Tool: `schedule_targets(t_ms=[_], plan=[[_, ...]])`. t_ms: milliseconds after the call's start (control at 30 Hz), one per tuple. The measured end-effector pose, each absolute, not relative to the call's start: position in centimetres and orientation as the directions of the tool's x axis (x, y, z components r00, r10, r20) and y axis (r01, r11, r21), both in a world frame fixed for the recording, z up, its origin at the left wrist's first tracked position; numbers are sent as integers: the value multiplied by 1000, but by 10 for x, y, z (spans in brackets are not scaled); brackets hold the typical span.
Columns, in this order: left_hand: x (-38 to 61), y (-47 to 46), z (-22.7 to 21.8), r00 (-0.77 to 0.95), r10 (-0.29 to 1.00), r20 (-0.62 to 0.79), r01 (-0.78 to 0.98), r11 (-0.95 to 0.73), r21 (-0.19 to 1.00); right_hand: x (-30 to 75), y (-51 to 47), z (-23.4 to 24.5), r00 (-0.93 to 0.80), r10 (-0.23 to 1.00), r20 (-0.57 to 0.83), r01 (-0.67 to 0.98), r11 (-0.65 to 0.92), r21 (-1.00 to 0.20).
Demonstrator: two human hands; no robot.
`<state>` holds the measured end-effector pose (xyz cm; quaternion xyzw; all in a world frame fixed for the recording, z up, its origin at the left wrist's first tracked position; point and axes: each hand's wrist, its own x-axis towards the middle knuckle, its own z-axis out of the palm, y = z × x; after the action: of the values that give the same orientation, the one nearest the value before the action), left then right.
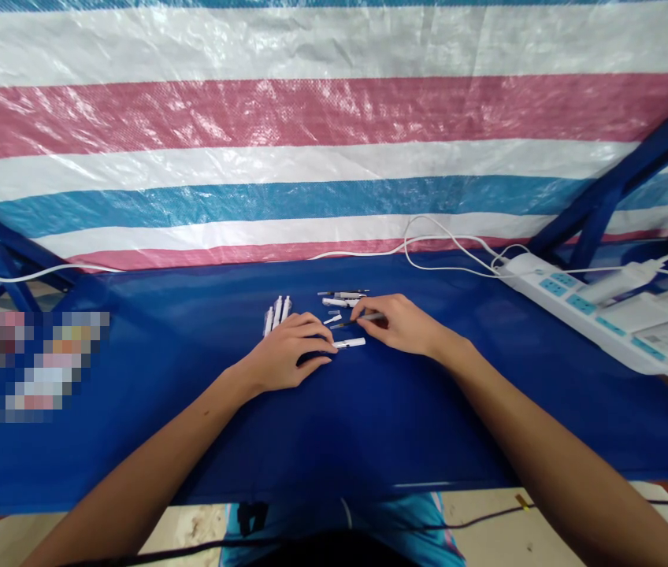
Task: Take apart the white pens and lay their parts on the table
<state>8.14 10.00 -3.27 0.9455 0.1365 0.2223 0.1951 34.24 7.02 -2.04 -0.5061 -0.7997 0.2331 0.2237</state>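
My right hand (400, 324) pinches a slim dark pen part (351, 321) with a grey end between thumb and fingertips, just above the blue tabletop (162, 394). My left hand (290, 354) rests curled on the cloth, its fingertips at the end of a white pen barrel (349, 343). Whether it grips that barrel, I cannot tell. Three white pens (277, 313) lie side by side just beyond my left hand. Farther ahead lie loose pen parts (339, 299), and a small white piece (332, 319) sits between my hands.
A white power strip (594, 315) with blue sockets and plugged-in chargers lies at the right, with white cables (446, 244) trailing behind it. A striped tarpaulin (310, 118) hangs behind the table on blue metal struts (617, 189). A pixelated patch covers the left edge.
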Motion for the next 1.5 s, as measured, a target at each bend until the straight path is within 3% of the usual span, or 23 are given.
schedule_targets(t_ms=[567,1500], plan=[[81,100,-33,811,357,463,207,-916,343,348,70,-20,-391,919,53,717,340,-609],[82,101,-33,821,372,434,226,-908,352,362,69,-6,-365,913,184,699,399,-593]])
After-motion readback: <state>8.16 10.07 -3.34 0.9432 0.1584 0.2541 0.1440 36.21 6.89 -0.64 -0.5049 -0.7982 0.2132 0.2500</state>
